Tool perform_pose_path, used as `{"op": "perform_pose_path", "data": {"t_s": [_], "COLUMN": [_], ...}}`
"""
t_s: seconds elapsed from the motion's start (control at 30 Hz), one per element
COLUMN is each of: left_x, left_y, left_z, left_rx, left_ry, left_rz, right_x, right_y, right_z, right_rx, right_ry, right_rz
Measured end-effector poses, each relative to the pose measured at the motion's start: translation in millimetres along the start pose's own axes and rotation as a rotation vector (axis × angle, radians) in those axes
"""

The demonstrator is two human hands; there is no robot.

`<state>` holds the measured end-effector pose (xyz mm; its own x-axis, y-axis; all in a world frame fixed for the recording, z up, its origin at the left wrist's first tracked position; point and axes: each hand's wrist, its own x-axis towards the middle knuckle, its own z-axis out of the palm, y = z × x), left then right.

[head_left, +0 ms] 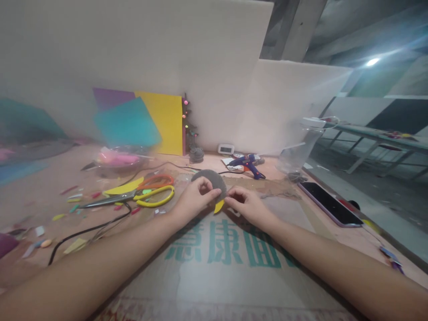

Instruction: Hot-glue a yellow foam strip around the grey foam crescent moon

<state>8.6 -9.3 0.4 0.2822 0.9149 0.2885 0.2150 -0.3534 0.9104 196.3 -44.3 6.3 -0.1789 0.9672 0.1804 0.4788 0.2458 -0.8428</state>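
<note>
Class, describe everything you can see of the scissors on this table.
The scissors lie on the table, left of the left hand, points leftward. Their tapering, metallic grey blades appear closed; one looped handle is orange, the other yellow. A yellow piece lies beside the blades, with coloured scraps nearby; a dark cable passes close. No hand touches the scissors.

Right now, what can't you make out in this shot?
All head view:
- Yellow piece: upper end unclear at the fingertips; which hand grips it, too small to tell.
- Gray disc: lower part behind left hand.
- Green lettering: right end under right forearm.
- White display: readout too small.
- Purple object: cut by left edge.
</note>
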Motion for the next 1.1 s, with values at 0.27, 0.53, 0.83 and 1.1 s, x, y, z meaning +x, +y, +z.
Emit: {"op": "perform_pose_path", "data": {"t_s": [0.27,0.53,0.83,1.1], "left_x": [-0.3,1.2,-2.6,-5.1], "left_y": [3.8,-1.6,14.0,21.9], "left_z": [-0.5,0.4,-3.1,-5.2], "left_rx": [0.093,0.210,0.429,0.486], "left_ry": [-0.064,-0.026,0.006,-0.021], "left_rz": [0.014,0.041,0.098,0.057], "right_x": [-1.3,-1.6,-1.0,-1.0], "right_y": [2.3,-1.6,5.1,7.3], "right_z": [-0.2,-0.5,0.3,0.6], "right_rx": [0.244,0.149,0.217,0.292], "right_ry": [-0.013,-0.053,-0.063,-0.058], "right_rz": [0.110,0.082,0.108,0.144]}}
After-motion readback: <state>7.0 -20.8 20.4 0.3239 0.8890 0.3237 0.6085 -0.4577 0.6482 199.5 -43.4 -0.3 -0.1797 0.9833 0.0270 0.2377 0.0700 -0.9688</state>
